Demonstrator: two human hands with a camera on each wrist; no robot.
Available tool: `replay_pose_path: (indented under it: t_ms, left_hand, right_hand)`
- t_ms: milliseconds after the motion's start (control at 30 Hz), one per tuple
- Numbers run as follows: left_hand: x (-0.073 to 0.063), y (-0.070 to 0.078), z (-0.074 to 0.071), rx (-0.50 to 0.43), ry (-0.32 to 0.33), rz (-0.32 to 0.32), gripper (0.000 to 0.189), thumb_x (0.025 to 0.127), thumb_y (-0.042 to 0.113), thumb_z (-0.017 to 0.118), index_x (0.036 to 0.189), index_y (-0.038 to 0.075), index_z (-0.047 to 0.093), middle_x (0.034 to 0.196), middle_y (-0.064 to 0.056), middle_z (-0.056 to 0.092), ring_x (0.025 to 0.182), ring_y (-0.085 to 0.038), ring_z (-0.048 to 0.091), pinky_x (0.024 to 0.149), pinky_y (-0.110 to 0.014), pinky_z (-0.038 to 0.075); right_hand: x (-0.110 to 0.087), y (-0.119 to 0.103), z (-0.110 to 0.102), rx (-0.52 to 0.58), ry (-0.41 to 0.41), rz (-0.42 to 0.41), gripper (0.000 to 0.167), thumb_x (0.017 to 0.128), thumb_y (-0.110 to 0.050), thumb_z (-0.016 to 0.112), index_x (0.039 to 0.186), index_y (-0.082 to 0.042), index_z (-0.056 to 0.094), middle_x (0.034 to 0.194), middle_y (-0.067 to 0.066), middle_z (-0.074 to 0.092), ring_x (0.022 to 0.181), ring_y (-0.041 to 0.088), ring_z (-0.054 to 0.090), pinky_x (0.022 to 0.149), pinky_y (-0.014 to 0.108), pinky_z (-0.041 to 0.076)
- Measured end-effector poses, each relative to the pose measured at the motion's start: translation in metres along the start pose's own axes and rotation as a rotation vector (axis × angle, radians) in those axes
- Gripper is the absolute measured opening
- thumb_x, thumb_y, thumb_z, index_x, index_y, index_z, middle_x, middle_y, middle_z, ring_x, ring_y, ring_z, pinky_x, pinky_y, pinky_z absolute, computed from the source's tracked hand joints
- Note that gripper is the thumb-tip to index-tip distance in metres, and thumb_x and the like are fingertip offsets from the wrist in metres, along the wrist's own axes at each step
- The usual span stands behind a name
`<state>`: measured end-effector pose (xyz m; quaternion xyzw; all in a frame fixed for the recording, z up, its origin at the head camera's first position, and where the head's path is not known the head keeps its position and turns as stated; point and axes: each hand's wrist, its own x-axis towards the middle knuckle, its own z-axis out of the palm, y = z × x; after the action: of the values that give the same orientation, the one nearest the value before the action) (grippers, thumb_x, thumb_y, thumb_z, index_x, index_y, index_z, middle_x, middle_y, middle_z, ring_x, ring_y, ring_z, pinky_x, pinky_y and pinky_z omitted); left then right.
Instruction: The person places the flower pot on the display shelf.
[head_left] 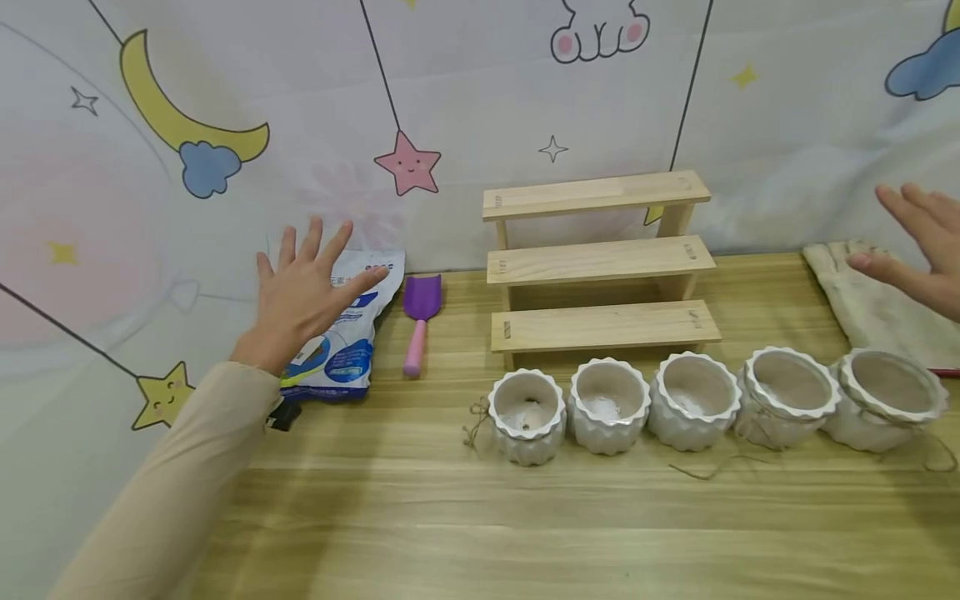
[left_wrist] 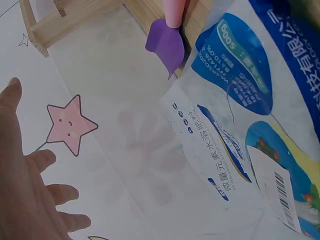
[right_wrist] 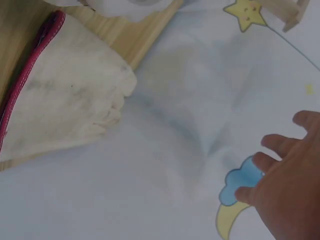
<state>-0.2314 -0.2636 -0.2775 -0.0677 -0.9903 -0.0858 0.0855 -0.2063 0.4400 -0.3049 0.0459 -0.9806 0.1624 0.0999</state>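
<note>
My left hand [head_left: 300, 292] is raised with its fingers spread, overlapping a white and blue plastic bag [head_left: 356, 333] in the head view. It holds nothing. The left wrist view shows that bag [left_wrist: 235, 110] with its printed label and barcode, beside a purple scoop [left_wrist: 167, 45] with a pink handle. At the right edge of the head view, my right hand [head_left: 926, 242] is also held up with fingers extended and nothing in it. Nearest to it lies a cream cloth glove [head_left: 885, 308], which the right wrist view shows with a red-edged cuff [right_wrist: 30, 75].
A three-step wooden stand [head_left: 600, 262] stands at the back of the table. In front of it, several white scalloped pots [head_left: 611, 417] form a row, some with twine [head_left: 712, 475]. A small black object [head_left: 283, 414] lies by the bag. A printed cloth [head_left: 465, 100] hangs behind.
</note>
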Motion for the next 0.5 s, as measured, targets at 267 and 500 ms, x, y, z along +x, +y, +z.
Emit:
replay_pose_path:
  t_ms: [267, 500]
  left_hand:
    - [0.0, 0.01, 0.005, -0.072, 0.038, 0.015, 0.1, 0.094, 0.088, 0.038, 0.172, 0.03, 0.015, 0.177, -0.016, 0.003, 0.16, -0.046, -0.006, 0.116, -0.081, -0.007]
    - [-0.001, 0.019, 0.011, -0.168, 0.052, 0.033, 0.098, 0.094, 0.087, 0.041, 0.171, 0.032, 0.016, 0.177, -0.012, 0.005, 0.16, -0.046, -0.002, 0.115, -0.082, -0.005]
  right_hand:
    - [0.0, -0.008, -0.003, 0.026, -0.001, -0.02, 0.093, 0.108, -0.051, 0.055, 0.169, -0.009, -0.002, 0.172, 0.025, -0.013, 0.158, 0.047, -0.013, 0.124, 0.063, -0.011]
    - [-0.008, -0.004, -0.004, 0.076, -0.003, -0.019, 0.087, 0.11, -0.041, 0.056, 0.171, -0.016, -0.001, 0.174, 0.02, -0.008, 0.159, 0.046, -0.006, 0.126, 0.062, -0.006]
